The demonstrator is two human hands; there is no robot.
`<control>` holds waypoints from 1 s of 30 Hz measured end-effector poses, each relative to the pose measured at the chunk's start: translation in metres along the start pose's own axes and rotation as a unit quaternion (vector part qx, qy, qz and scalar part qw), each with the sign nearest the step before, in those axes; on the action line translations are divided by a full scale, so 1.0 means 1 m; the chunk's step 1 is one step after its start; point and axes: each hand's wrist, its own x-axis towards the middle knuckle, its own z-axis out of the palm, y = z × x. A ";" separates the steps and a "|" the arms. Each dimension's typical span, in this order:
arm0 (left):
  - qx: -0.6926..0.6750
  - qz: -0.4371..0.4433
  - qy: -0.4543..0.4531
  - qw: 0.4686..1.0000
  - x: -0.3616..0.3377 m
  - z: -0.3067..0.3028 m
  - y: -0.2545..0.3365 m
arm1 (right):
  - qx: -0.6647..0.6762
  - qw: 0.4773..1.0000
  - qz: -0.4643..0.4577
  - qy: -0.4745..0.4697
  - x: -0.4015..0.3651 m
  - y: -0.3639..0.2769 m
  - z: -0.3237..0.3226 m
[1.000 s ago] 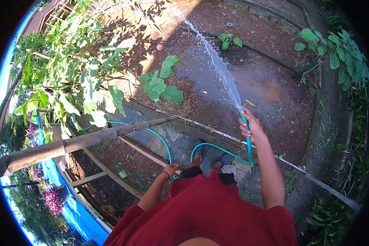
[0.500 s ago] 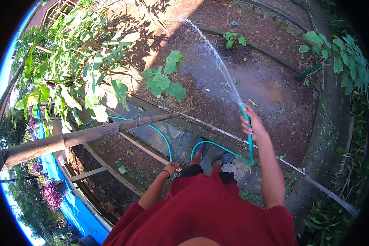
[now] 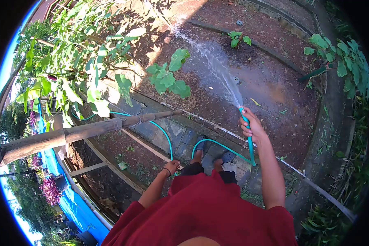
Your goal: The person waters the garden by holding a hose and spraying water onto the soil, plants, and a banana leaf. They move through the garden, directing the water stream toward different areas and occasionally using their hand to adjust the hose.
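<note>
My right hand (image 3: 253,126) is wrapped around a green garden hose (image 3: 220,147) near its open end, with the thumb at the mouth. Water (image 3: 223,71) sprays from it in a widened fan toward the upper left, over wet brown soil (image 3: 258,82). Down by my left thigh, my left hand (image 3: 171,167) is closed around another stretch of the same hose, which shows above and below the fingers. Between the hands the hose loops over the paving beside my feet and bends sharply below my right hand. A small leafy plant (image 3: 235,39) stands at the puddle's far edge.
A bamboo pole (image 3: 86,133) crosses at left, above the stone path (image 3: 168,127). A broad-leaved plant (image 3: 168,78) grows close to the path, and taller plants (image 3: 86,61) stand behind it. A thin pale pole (image 3: 315,186) runs along the bed's near edge.
The water has spread from a narrow jet into a wider, splashing fan. Both hands keep their grip on the hose, and the view has shifted slightly.
</note>
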 end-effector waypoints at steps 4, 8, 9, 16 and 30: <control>-0.034 0.004 -0.004 0.999 -0.003 0.000 0.000 | -0.016 1.000 0.008 0.014 0.001 0.003 -0.003; -0.031 0.014 0.004 0.999 -0.009 -0.002 0.000 | -0.006 0.999 0.027 0.033 -0.001 0.006 -0.010; -0.028 0.014 0.002 1.000 -0.009 -0.001 -0.003 | -0.007 0.999 0.032 0.031 -0.002 0.008 -0.012; -0.063 0.020 0.026 0.998 0.002 0.012 -0.026 | -0.028 0.997 0.050 0.061 -0.009 0.023 -0.037; -0.078 0.002 0.008 0.997 0.000 0.036 -0.041 | -0.027 0.998 -0.032 0.053 0.003 -0.024 -0.020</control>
